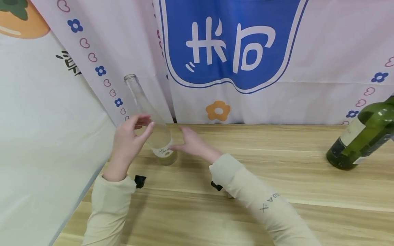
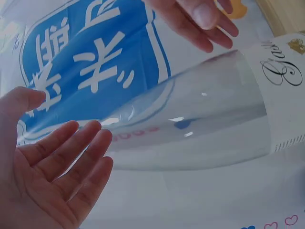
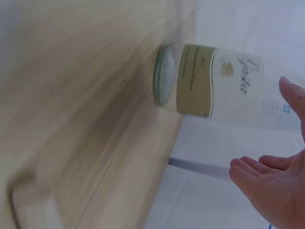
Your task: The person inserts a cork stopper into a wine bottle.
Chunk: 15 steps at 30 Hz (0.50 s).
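Clear bottle: stands upright on wooden table, left part of head view, near backdrop cloth; between the two hands.
Bottle label: white area with cursive lettering, gold band below it near the base.
Bottle top: rim and neck show in head view, backdrop visible through the glass.
Left hand: on left side of clear bottle, partly overlapping its edge; palm and four fingers show in left wrist view.
Left fingers: loosely extended, slightly bent, thumb apart, gripping nothing; contact with glass, cannot tell.
Right hand: on right side of clear bottle, lower than left hand, thumb toward the label.
Right fingers: extended, thumb spread away from them, gripping nothing; thumb tip overlaps bottle edge, touch or not unclear.
Sleeves: cream, on both arms; right sleeve has dark letters.
Green bottle: far right of table, well apart from both hands, pale label, cut off by frame edge.
Backdrop print: blue emblem with white characters, orange flower below, heart and flower strips.
Left side: white sheet beside table.
Right wrist view, lower left: pale blurred shape, identity unclear.
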### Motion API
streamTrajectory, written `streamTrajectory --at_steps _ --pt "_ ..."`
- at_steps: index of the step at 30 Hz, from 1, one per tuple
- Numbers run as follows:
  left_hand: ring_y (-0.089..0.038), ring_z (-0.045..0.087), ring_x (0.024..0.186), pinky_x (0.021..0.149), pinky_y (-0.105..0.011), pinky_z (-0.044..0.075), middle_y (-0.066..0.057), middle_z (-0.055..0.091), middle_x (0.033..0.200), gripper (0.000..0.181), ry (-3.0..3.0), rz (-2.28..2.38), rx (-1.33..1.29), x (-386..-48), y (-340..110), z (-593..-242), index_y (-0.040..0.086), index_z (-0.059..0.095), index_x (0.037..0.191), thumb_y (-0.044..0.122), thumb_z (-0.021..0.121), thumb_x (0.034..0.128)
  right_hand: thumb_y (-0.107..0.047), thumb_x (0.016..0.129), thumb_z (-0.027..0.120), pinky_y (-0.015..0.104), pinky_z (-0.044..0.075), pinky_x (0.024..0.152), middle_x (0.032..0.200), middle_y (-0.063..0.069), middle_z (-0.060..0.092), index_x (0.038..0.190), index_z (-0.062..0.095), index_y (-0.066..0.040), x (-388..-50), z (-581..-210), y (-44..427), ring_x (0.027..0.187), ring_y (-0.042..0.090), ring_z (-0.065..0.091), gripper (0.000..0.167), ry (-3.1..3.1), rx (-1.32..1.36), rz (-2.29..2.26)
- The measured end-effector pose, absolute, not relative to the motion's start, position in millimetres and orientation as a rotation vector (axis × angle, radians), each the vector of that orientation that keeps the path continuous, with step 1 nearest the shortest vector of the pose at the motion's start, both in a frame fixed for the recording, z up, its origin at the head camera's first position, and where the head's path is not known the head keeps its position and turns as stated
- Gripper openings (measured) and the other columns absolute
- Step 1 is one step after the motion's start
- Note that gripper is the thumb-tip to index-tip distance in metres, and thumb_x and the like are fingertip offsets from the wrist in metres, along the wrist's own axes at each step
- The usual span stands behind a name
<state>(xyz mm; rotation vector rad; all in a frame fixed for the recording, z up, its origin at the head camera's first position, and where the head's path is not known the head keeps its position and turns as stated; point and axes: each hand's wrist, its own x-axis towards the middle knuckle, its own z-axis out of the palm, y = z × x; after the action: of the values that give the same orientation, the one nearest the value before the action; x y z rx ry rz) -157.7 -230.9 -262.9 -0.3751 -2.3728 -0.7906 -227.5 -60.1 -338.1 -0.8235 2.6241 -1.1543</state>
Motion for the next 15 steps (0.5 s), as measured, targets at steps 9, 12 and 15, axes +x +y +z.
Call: streamTrajectory --at_steps 9,12,15 --pt "-0.020 0.061 0.082 0.073 -0.019 0.049 -0.014 0.065 0.094 0.024 -2.307 -0.921 -0.225 -161 -246 -271 -0.002 0.060 0.105 0.016 0.059 0.0886 -0.038 0.077 0.071 0.038 0.036 0.101 0.139 0.017 0.037 0.139 0.028 0.002 -228 -350 -80 0.125 0.028 0.039 0.085 2.586 -0.764 -1.300" --pt "-0.010 0.058 0.080 0.072 -0.016 0.048 -0.014 0.064 0.093 0.025 -2.274 -0.972 -0.170 -164 -247 -276 -0.004 0.059 0.105 0.015 0.059 0.0882 -0.034 0.076 0.074 0.038 0.039 0.099 0.137 0.016 0.040 0.137 0.032 0.002 -230 -357 -85 0.123 0.029 0.041 0.083 2.542 -0.760 -1.418" --pt "-0.002 0.055 0.079 0.073 -0.012 0.046 -0.013 0.062 0.093 0.027 -2.236 -1.069 -0.124 -168 -249 -282 -0.005 0.057 0.106 0.015 0.061 0.0875 -0.029 0.073 0.077 0.037 0.042 0.095 0.133 0.014 0.045 0.135 0.037 -0.001 -230 -364 -91 0.120 0.028 0.044 0.078 2.474 -0.775 -1.540"
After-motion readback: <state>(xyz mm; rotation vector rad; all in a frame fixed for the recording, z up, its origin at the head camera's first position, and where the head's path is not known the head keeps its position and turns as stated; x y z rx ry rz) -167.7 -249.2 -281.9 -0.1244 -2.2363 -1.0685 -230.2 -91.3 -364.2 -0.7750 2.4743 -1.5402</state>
